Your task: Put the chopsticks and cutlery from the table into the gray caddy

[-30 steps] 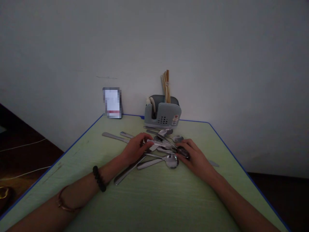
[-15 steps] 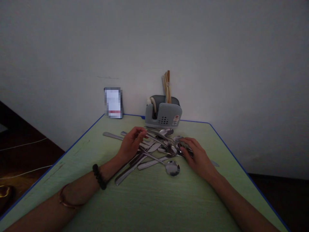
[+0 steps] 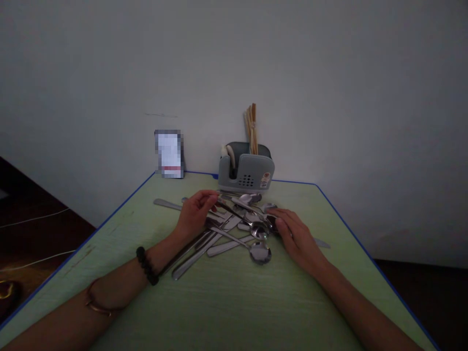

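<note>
My left hand pinches the handle end of a metal spoon, whose bowl points right over a loose pile of cutlery. My right hand lies across the right side of the pile, fingers stretched out and thumb apart. Its fingertips touch or hover over spoons there; what is under the palm is hidden. Nearest me in the pile is a larger round spoon. Knife blades and several handles cross beneath, among them a long handle pointing toward me. A knife blade sticks out beyond my right hand.
Behind the pile, a grey cutlery holder stands near the wall, with bundled wooden chopsticks and white-handled items in it. A phone leans at the back left. The green table has a blue edge.
The spoon in my left hand has turned, so its bowl now shows plainly and sits a little nearer me. My right hand has shifted slightly, its fingers lying flatter.
</note>
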`<state>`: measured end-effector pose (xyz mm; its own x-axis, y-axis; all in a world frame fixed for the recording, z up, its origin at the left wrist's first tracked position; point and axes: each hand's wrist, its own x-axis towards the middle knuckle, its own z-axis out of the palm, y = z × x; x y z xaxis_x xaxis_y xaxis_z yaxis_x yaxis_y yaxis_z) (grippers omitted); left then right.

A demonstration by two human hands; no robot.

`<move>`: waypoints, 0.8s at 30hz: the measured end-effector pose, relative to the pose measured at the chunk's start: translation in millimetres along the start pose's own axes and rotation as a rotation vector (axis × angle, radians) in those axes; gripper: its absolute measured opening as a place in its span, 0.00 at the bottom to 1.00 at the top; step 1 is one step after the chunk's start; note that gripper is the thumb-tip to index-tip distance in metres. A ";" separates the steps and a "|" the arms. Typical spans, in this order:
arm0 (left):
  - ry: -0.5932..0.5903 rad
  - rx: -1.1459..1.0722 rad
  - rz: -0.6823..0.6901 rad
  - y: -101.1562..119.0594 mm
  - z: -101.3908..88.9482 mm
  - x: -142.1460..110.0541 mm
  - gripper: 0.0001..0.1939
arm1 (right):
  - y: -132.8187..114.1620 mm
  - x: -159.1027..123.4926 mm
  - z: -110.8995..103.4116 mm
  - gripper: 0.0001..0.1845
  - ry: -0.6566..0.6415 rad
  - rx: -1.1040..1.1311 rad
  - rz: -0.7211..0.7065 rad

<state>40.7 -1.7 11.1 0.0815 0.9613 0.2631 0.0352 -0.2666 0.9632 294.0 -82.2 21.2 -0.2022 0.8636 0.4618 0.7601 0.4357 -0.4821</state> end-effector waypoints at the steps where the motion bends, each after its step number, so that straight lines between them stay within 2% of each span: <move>1: -0.016 -0.001 0.000 0.2 0.5 -0.8 0.21 | -2.3 -0.5 0.4 0.19 -0.001 0.005 -0.015; 5: -0.066 0.035 0.016 3.2 3.3 -5.3 0.21 | -10.1 -3.4 5.3 0.19 -0.078 0.000 -0.057; 8: -0.120 0.135 0.087 6.6 6.1 -10.8 0.18 | -13.2 -3.7 7.5 0.17 -0.140 0.008 -0.079; 13: -0.222 0.285 0.246 9.4 8.5 -21.0 0.14 | -16.3 -1.5 4.7 0.13 -0.125 -0.076 -0.166; 17: -0.170 0.336 0.344 17.2 8.5 -21.2 0.14 | -21.3 7.3 -3.3 0.12 -0.106 -0.185 -0.257; 21: -0.072 0.337 0.357 46.1 8.8 0.4 0.15 | -32.4 39.7 -26.2 0.09 0.077 -0.297 -0.244; 23: -0.070 0.340 0.372 68.3 8.5 18.2 0.14 | -41.8 63.1 -44.0 0.07 0.100 -0.300 -0.216; 24: -0.086 0.344 0.385 80.1 8.1 27.1 0.13 | -47.2 74.7 -53.4 0.07 0.071 -0.259 -0.213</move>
<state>53.9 2.4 94.9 0.2336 0.7837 0.5756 0.3103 -0.6211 0.7197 276.0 -51.8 118.3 -0.3363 0.7366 0.5868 0.8389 0.5174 -0.1687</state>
